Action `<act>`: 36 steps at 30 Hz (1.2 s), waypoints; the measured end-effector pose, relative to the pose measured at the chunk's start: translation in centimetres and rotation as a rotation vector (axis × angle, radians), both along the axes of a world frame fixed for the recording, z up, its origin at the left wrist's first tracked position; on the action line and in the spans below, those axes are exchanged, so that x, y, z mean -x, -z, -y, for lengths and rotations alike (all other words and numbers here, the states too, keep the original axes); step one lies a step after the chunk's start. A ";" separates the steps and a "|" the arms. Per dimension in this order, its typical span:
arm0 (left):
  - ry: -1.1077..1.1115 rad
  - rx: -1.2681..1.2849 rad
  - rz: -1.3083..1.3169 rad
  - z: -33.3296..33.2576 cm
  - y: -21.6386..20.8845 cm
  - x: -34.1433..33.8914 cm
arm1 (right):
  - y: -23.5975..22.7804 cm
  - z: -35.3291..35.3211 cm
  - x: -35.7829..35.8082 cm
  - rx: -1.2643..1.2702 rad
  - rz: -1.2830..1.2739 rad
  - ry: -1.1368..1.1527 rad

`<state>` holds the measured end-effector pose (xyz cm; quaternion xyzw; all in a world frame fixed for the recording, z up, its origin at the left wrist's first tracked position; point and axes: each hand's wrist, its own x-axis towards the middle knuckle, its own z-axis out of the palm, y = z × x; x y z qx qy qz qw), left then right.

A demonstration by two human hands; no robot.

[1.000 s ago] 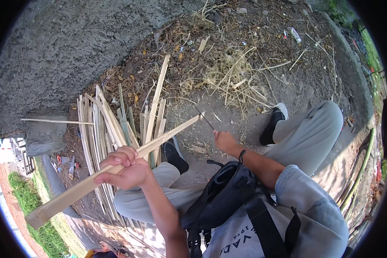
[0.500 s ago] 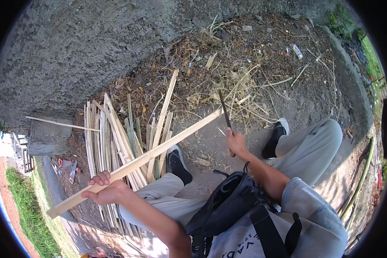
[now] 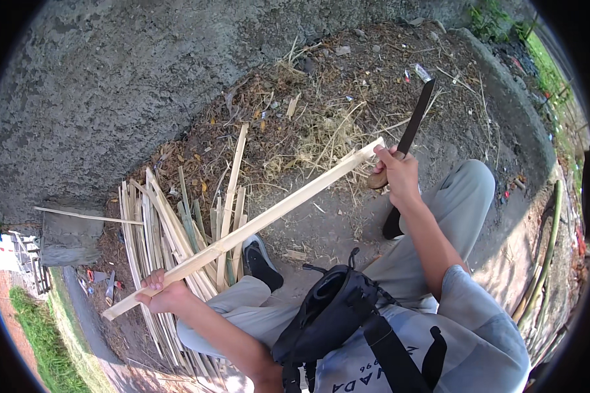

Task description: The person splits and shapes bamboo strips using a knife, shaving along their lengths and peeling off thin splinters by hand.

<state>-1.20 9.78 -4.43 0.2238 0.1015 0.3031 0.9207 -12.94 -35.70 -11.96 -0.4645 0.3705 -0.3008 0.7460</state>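
Observation:
A long pale bamboo strip [image 3: 269,215] slants across in front of me, its far right end raised higher in the view. My left hand [image 3: 164,293] is closed round it near its lower left end. My right hand [image 3: 400,177] grips a machete [image 3: 418,114] by its wooden handle, the dark blade pointing up and away to the right. The right thumb rests at the strip's far end, by the handle. Beneath the strip, a pile of similar split strips [image 3: 170,239] lies on the ground by my left foot.
Dry shavings [image 3: 321,141] litter the soil ahead, below a rough concrete wall [image 3: 131,85]. A handsaw [image 3: 111,288] lies at the left beyond the pile. Long poles [image 3: 543,268] lie at the right. A black bag [image 3: 328,308] hangs at my waist.
My right hand has moved right and up to the strip's end, and the blade has swung from across that end to pointing away. The strip has shifted right with my left hand.

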 end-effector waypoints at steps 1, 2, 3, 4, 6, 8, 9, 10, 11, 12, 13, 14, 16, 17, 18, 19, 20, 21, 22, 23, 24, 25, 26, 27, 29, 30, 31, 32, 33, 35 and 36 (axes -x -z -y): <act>0.011 0.026 -0.009 0.1 0.1 0.0 | 0.4 0.4 0.5 -0.002 0.004 0.011; 0.026 0.057 -0.010 0.4 0.2 -0.2 | 1.2 0.8 0.8 0.031 -0.018 0.061; 0.040 0.060 0.005 0.4 0.9 -0.4 | 2.1 1.1 0.7 0.063 -0.039 0.109; 0.025 0.042 -0.021 0.2 1.7 -0.6 | 2.9 1.0 0.5 0.051 -0.045 0.156; -0.001 0.043 -0.067 0.8 2.1 -0.5 | 4.6 1.0 -0.3 0.018 -0.021 0.199; -0.006 0.039 -0.058 1.0 2.2 -0.1 | 5.4 0.9 -0.8 -0.019 -0.013 0.221; -0.019 0.035 -0.063 0.9 2.3 0.1 | 5.6 1.1 -0.8 -0.021 -0.006 0.220; -0.023 0.036 -0.060 0.7 2.2 0.0 | 5.7 1.3 -0.9 0.025 -0.047 0.194; -0.023 0.034 -0.064 0.6 2.0 0.3 | 5.9 1.5 -0.5 0.072 -0.097 0.168; -0.024 0.025 -0.030 0.4 1.6 0.5 | 6.4 1.9 -0.3 0.071 -0.101 0.167; -0.024 0.016 0.001 0.3 1.4 0.6 | 7.3 2.4 -0.3 0.133 -0.109 0.181; -0.025 0.014 0.003 -0.1 1.0 0.9 | 7.7 2.7 -0.4 0.193 -0.110 0.195; 0.019 0.011 0.085 -1.4 1.0 1.0 | 7.4 2.9 -0.9 0.248 -0.155 0.117; 0.026 0.013 0.087 -2.3 1.2 0.9 | 7.0 2.9 -1.0 0.301 -0.204 0.039; 0.030 0.015 0.124 -3.2 1.2 1.1 | 5.7 2.4 -0.9 0.351 -0.222 -0.039; 0.035 0.016 0.159 -3.8 1.5 1.0 | 5.7 2.3 -1.3 0.352 -0.220 -0.037; 0.023 0.021 0.160 -3.6 1.3 1.2 | 5.8 2.2 -1.3 0.384 -0.238 -0.073; 0.027 0.022 0.157 -3.6 1.1 1.2 | 5.9 2.1 -1.3 0.416 -0.257 -0.111; 0.028 0.024 0.170 -3.7 0.9 1.3 | 6.6 2.3 -1.2 0.434 -0.266 -0.116; 0.019 0.021 0.183 -4.0 0.6 1.6 | 6.2 2.0 -1.4 0.431 -0.268 -0.124; 0.012 0.018 0.177 -4.2 0.2 1.9 | 5.2 1.7 -1.4 0.428 -0.306 -0.154; 0.001 -0.009 0.204 -4.3 -0.1 2.1 | 4.7 1.5 -1.5 0.426 -0.344 -0.184; -0.005 -0.035 0.228 -4.3 -0.3 2.3 | 4.8 1.5 -1.5 0.425 -0.352 -0.190; -0.009 -0.037 0.219 -4.4 -0.4 2.5 | 4.9 1.6 -1.6 0.458 -0.306 -0.192; -0.014 -0.033 0.233 -4.6 -0.5 2.6 | 4.8 1.6 -1.8 0.488 -0.265 -0.202; -0.019 -0.035 0.225 -4.9 -0.5 2.8 | 4.4 1.5 -1.8 0.522 -0.304 -0.203; -0.004 -0.039 0.227 -5.1 -0.5 2.9 | 4.2 1.3 -1.8 0.557 -0.342 -0.204; 0.014 -0.037 0.232 -5.0 -0.5 2.9 | 4.4 1.3 -1.9 0.608 -0.374 -0.200; 0.012 -0.034 0.231 -4.9 -0.5 2.9 | 4.7 1.2 -1.9 0.612 -0.376 -0.201; -0.011 -0.075 0.229 -4.8 -0.6 3.1 | 5.2 0.8 -1.8 0.658 -0.420 -0.211; -0.012 -0.073 0.231 -4.9 -0.6 3.2 | 5.3 0.6 -1.9 0.660 -0.418 -0.211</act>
